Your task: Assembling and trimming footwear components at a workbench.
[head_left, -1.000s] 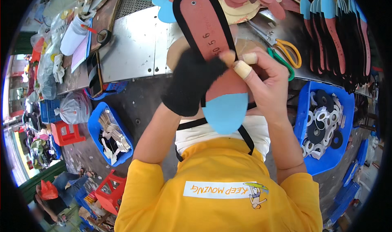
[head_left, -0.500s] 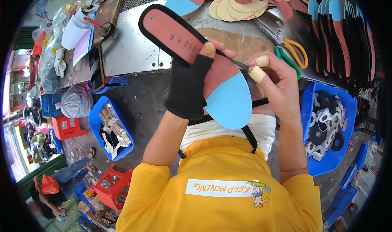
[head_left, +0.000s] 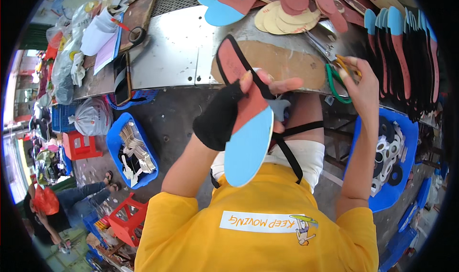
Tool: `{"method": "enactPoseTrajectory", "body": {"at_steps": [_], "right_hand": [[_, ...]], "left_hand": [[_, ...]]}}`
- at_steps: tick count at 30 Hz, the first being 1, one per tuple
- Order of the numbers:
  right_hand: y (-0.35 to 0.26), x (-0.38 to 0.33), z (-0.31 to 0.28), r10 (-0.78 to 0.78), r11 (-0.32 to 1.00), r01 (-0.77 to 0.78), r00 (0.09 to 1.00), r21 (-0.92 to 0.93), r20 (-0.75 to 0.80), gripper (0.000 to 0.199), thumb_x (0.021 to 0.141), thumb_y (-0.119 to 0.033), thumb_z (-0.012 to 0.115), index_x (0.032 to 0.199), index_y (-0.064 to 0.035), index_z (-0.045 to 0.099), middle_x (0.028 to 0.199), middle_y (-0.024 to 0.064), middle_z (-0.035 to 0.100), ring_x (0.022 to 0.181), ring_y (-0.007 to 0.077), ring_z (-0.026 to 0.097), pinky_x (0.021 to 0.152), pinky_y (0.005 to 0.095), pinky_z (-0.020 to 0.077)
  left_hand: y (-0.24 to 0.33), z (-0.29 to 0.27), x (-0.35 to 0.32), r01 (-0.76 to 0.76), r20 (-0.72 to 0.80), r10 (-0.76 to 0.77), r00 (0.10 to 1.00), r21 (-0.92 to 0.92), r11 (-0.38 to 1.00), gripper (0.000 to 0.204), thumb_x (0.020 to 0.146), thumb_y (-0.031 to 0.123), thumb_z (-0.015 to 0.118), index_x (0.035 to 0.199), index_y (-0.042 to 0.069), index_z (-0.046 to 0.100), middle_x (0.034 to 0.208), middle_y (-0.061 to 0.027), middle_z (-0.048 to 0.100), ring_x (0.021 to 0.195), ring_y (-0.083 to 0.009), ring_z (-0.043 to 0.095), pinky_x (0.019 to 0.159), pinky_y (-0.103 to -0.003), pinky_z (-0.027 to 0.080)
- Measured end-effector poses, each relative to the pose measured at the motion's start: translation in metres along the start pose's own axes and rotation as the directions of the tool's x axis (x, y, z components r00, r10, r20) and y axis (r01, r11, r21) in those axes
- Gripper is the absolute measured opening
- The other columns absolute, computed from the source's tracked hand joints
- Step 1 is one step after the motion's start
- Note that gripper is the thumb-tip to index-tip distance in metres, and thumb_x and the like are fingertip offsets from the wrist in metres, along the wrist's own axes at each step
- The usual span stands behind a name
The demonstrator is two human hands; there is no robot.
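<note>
My left hand [head_left: 220, 111], in a black fingerless glove, grips an insole [head_left: 249, 147] with a pink upper part, a light blue rounded end and black edging around the pink end. The insole is held tilted over my lap, off the table. A small grey piece [head_left: 279, 107] shows beside it under my fingers; what it is I cannot make out. At the table's front edge, my right hand [head_left: 362, 83] has its fingers round the orange handle of the scissors [head_left: 330, 53]. Their other handle is green, and the blades point away from me on the table.
Brown board [head_left: 282, 61] lies on the metal table [head_left: 167, 52]. Insole pieces [head_left: 287, 16] pile up at the back; edged insoles [head_left: 399, 52] stand in a row at right. Blue bins [head_left: 152, 174] flank me, the right one with tape rolls [head_left: 389, 150]. Another person [head_left: 57, 210] is at lower left.
My right hand has let go of the insole's black edging and moved right to the scissors' handle. My left hand has turned the insole more upright and lowered it toward me.
</note>
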State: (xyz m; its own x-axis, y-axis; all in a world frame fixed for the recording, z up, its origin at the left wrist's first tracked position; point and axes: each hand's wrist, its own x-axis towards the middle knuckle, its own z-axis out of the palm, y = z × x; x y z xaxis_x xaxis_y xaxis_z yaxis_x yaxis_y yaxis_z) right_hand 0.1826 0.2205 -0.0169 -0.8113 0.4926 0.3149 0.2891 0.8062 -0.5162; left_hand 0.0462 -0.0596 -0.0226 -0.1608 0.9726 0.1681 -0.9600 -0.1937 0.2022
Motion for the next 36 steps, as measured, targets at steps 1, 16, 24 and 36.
{"method": "enactPoseTrajectory", "body": {"at_steps": [1,16,24,36], "right_hand": [[0.010,-0.004,-0.002,-0.012,0.987,0.016,1.000,-0.161,0.023,0.031,0.076,-0.010,0.067,0.105,0.0009,0.061,0.102,0.0164,0.060,0.097,0.0359,0.059,0.085,0.0395,0.0472],[-0.085,-0.090,0.013,0.014,0.424,-0.612,0.741,0.667,0.671,0.061,0.063,-0.034,0.087,0.105,-0.0061,0.051,0.088,-0.0014,0.050,0.081,0.0077,0.049,0.074,0.0223,0.0418],[-0.095,-0.089,0.037,-0.038,0.394,-0.594,0.752,0.702,0.658,0.053,0.067,-0.026,0.087,0.097,-0.0061,0.049,0.083,-0.0027,0.048,0.077,0.0055,0.045,0.070,0.0205,0.0381],[-0.042,-0.045,0.021,0.320,0.847,-0.458,0.845,0.270,0.429,0.032,0.074,-0.020,0.081,0.089,-0.0033,0.059,0.073,0.0023,0.060,0.064,0.0076,0.056,0.057,0.0241,0.0428]], "left_hand": [[-0.004,0.005,-0.002,0.052,-0.003,-0.053,0.999,-0.158,0.986,0.027,0.099,0.033,0.048,0.114,0.011,0.051,0.149,-0.0210,0.032,0.111,-0.0467,0.057,0.083,-0.049,0.055],[-0.013,-0.008,0.020,-0.547,-0.264,0.520,0.813,-0.037,0.836,0.024,0.095,0.029,0.056,0.109,0.010,0.056,0.138,-0.0234,0.044,0.132,-0.0379,0.041,0.103,-0.041,0.043],[-0.016,-0.007,0.025,-0.546,-0.191,0.532,0.825,-0.027,0.837,0.024,0.096,0.029,0.054,0.109,0.009,0.057,0.144,-0.0255,0.036,0.135,-0.0344,0.038,0.106,-0.040,0.040],[-0.012,-0.014,0.016,-0.373,-0.425,0.488,0.763,0.328,0.868,0.029,0.095,0.031,0.053,0.111,0.008,0.056,0.113,-0.0100,0.063,0.093,-0.0200,0.065,0.081,-0.035,0.054]]}}
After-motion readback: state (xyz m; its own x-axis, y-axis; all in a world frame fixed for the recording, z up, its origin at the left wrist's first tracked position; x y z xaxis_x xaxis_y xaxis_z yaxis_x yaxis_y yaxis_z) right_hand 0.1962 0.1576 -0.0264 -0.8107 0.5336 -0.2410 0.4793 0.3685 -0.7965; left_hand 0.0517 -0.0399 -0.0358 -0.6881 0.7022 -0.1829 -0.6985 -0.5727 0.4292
